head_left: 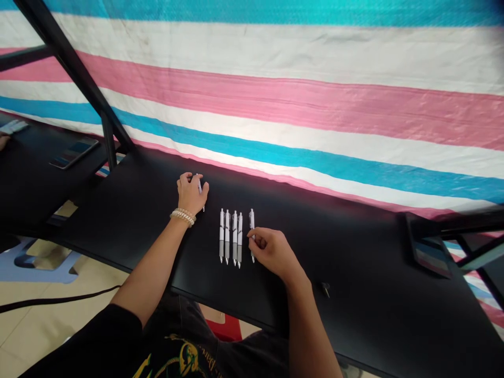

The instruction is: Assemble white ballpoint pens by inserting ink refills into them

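Several white pens with grey grips [227, 236] lie side by side on the black table [157, 178], tips toward me. Just right of that row, my right hand [270, 249] has its fingers pinched on another white and grey pen [252, 218], which lies parallel to the others. Farther left and a little beyond the row, my left hand [191, 193], with beaded bracelets on its wrist, is closed over one more white pen [199, 185]; part of that pen is hidden under the fingers.
A small dark object [325, 289] lies right of my right forearm. A dark phone-like device [431, 257] sits at the right end. Another tablet-like device [74, 153] and part of a person's hand [3, 140] are far left. A striped sheet [275, 100] hangs behind.
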`<state>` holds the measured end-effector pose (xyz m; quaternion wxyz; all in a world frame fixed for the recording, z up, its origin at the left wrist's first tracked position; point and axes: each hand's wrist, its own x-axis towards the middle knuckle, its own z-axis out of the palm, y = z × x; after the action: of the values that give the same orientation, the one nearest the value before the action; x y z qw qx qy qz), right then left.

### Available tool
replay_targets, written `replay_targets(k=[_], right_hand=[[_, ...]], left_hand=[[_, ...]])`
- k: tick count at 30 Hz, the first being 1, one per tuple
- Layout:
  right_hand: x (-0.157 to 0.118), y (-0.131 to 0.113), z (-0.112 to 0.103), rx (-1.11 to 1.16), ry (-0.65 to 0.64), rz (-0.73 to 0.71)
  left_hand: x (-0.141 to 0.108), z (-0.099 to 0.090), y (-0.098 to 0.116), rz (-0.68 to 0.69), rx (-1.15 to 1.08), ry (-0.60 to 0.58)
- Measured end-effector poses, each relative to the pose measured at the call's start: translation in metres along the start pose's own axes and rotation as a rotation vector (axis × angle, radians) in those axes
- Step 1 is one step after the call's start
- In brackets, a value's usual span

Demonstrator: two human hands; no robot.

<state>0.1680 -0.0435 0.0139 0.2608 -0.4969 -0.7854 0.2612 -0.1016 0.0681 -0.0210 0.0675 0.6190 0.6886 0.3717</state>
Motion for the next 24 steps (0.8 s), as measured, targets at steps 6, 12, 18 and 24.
replay_targets(k=[6,12,18,24], right_hand=[[0.002,0.005,0.004,-0.024,0.134,0.008],[0.005,0.004,0.004,0.005,0.134,0.029],[0.003,-0.004,0.008,0.307,0.216,0.101],[0.002,-0.016,0.013,0.347,0.216,-0.045]], left_hand=[[0.001,-0.005,0.004,0.059,-0.13,0.097],[-0.002,-0.01,0.013,0.17,-0.295,0.213],[-0.03,-0.007,0.05,0.109,-0.698,-0.018],[-0.059,-0.007,0.074,-0.2,-1.09,-0.572]])
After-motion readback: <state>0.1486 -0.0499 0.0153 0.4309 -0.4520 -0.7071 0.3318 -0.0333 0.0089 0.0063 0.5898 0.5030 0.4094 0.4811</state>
